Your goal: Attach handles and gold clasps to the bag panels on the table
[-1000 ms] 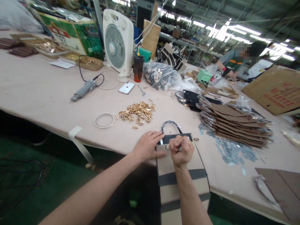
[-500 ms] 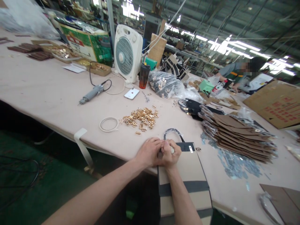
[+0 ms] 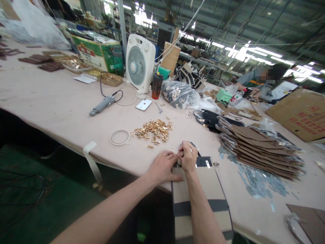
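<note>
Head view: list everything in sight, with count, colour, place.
Long table: 1, pale beige, across view.
Striped flat panel: 1, tan and black, near edge.
Small metal fittings: many, gold, mid-table.
Flat ring: 1, off-white, left of fittings.
Smartphone: 1, white, beyond fittings.
Corded cylindrical tool: 1, grey, left of smartphone.
Box fan: 1, white, behind smartphone.
Lidded tumbler: 1, dark and orange, beside fan.
Stacked flat sheets: several, brown, table's right.
Cardboard box: 1, brown, far right.
Co-worker: 1, grey sleeve, background right.
Other clutter: uncounted, mixed, background.
Left grip: 1, bare, on striped panel.
Right grip: 1, bare, around mostly hidden pale tool.
</note>
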Tool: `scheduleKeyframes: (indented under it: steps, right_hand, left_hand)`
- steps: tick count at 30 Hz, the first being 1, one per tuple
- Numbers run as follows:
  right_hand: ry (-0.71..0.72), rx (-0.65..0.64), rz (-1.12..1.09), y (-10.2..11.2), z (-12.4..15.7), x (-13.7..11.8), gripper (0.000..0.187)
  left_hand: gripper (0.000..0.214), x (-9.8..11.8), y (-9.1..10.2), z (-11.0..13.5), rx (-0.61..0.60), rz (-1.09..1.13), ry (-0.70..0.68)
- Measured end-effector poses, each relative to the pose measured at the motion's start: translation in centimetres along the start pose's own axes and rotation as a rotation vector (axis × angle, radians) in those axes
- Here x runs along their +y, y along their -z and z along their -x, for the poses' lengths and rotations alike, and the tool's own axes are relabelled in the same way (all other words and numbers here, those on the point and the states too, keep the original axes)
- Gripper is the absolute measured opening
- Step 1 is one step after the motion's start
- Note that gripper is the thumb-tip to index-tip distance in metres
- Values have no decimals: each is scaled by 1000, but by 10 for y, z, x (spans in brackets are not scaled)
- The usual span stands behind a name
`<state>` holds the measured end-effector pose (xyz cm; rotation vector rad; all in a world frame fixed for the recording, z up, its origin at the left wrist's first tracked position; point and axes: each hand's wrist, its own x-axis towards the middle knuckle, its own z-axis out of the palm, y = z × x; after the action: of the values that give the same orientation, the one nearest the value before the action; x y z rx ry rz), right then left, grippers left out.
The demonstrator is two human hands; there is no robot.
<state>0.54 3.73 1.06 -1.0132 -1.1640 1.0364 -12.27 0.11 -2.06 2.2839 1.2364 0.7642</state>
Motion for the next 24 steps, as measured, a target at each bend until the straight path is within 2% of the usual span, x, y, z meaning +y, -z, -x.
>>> scheduleKeyframes:
  steps: [3,5,8,11,13,17,19,22,24]
  right_hand:
    - [47,-48,94,5,12,6,44]
    - [71,-67,82,9,20,5,43]
    - [125,-61,-11,12,26,-6,41]
    - [272,-21,-134,12,27,-19,41]
    - [324,-29,-139,11,28,-18,44]
    - [175,-90,0,8,34,2,48]
    - [127,-56,-33,11,38,8,46]
    - [132,57,-121,32,41,2,45]
    - [132,173,-108,63,37,-9,45]
  left_hand:
    - [59,1,1,0,2,20,-13]
    - [54,1,2,0,10,31,-20]
    - [60,1,2,1,13,30,-26]
    - [73,1,1,2,3,14,-34]
    - [72,1,0,2,8,12,-32]
    - [52,2,1,1,28,28,-19]
    - [55,2,1,2,29,28,-38]
    - [73,2,0,3,24,8,-74]
    - [79,-2,-3,1,18,-23,-83]
